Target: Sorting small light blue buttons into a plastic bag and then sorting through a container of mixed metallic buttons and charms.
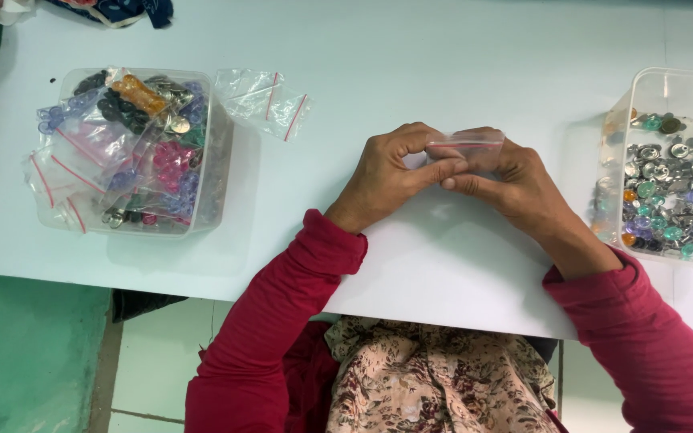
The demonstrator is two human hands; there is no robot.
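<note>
My left hand point(391, 176) and my right hand point(511, 180) meet over the middle of the white table point(411, 64). Together they pinch a small clear zip bag point(467, 146) with a red seal strip along its top edge. Fingers of both hands close on the bag's mouth. Whatever lies inside the bag is hidden by my fingers. Both arms wear red sleeves.
A clear tub point(210, 172) at the left is packed with small bags of coloured buttons. Two empty zip bags point(266, 100) lie beside it. A clear tub point(615, 160) at the right edge holds loose metal and coloured buttons. The table's near edge runs just below my wrists.
</note>
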